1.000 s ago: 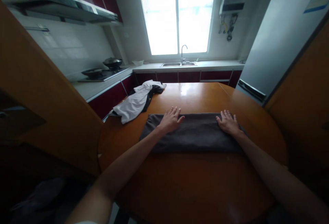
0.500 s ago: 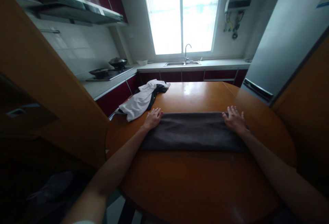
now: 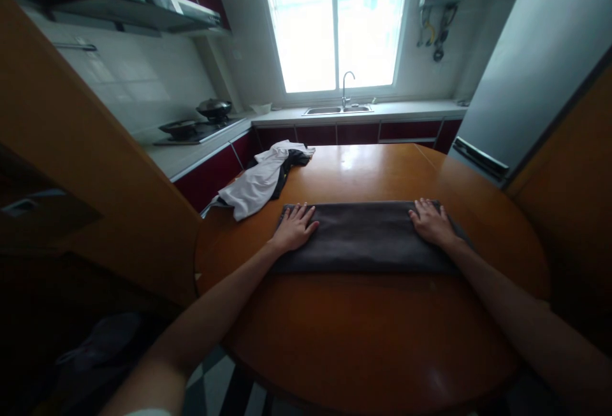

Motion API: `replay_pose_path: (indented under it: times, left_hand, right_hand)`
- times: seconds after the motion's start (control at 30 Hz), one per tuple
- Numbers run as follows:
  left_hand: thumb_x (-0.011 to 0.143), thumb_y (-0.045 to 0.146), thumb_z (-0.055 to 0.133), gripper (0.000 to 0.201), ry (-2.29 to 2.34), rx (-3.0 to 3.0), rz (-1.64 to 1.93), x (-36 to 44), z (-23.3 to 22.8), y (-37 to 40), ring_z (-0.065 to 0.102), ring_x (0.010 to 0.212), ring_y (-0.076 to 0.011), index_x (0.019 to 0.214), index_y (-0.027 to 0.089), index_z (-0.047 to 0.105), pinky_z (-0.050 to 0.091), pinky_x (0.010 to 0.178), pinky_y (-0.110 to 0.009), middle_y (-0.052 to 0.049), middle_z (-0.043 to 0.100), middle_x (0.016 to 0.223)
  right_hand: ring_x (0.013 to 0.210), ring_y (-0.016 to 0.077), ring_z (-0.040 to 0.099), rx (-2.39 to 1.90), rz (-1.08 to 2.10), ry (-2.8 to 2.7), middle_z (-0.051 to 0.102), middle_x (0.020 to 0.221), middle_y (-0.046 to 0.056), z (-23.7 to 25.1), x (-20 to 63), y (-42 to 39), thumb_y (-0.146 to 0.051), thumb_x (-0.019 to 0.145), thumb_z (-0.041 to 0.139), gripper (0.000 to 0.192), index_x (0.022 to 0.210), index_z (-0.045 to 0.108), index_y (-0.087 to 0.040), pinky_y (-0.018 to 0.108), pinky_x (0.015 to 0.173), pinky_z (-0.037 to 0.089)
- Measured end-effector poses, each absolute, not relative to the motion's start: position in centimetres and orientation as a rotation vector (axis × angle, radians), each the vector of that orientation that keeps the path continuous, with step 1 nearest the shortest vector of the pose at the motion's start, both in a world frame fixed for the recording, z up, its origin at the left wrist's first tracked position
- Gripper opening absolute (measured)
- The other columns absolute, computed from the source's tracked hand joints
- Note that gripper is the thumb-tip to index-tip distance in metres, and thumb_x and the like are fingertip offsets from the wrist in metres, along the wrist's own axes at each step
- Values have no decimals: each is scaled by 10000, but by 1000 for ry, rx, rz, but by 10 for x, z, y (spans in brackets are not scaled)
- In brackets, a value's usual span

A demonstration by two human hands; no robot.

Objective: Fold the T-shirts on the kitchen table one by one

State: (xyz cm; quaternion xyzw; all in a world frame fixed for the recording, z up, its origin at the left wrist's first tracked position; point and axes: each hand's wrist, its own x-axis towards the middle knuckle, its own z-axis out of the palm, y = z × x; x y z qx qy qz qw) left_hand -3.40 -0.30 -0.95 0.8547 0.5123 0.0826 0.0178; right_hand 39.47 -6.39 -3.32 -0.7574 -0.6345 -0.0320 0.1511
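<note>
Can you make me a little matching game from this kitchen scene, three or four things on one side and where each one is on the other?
Things:
1. grey towel
2. white garment
3. tap
4. pans

Places:
A. on the stove at the left counter
B. flat on the wooden table, under the left hand and the right hand
C. over the sink below the window
D. crumpled at the table's far left edge

Pairs: 1-B, 2-D, 3-C, 4-A

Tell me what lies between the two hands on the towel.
Head view: only bare towel between left hand and right hand, both flat on it.
</note>
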Motion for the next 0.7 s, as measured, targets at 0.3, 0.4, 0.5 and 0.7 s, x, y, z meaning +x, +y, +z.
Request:
replay_pose_path:
  times: [0.3, 0.4, 0.5, 0.7]
  left_hand:
    - [1040, 592, 288, 664, 1371, 2779, 303, -7, -3, -33, 151, 1561, -303, 1598, 234, 324, 162, 1240, -553, -93, 245, 1675]
    - [1036, 601, 305, 667, 1339, 2754, 190, 2, -5, -43, 144, 1561, -317, 1589, 230, 346, 153, 1234, -578, -98, 230, 1677]
    - [1047, 577, 297, 647, 1331, 2773, 282, 5, -3, -47, 122, 1568, -282, 1593, 232, 335, 122, 1251, -541, -89, 213, 1682]
    - [1044, 587, 301, 634, 1248, 2716, 171, 10, 0, -46, 150, 1562, -293, 1582, 255, 359, 130, 1239, -576, -86, 236, 1676]
  right_hand:
    - [1535, 276, 248, -1924, -151, -1940, 340, 1630, 160, -29, 370, -73, -439, 1035, 248, 638, 1556, 380, -94, 568, 1224, 211]
    - [1527, 290, 270, -1922, -52, -2054, 345, 1628, 158, -32, 357, -76, -449, 1024, 299, 626, 1546, 407, -122, 596, 1208, 236]
    - [1532, 277, 257, -1881, -122, -1997, 309, 1646, 152, -34, 354, -76, -433, 1025, 309, 615, 1559, 388, -138, 575, 1215, 233]
    - [1526, 301, 268, -1955, -40, -2060, 325, 1636, 164, -36, 354, -76, -440, 1017, 338, 613, 1541, 418, -133, 609, 1203, 231]
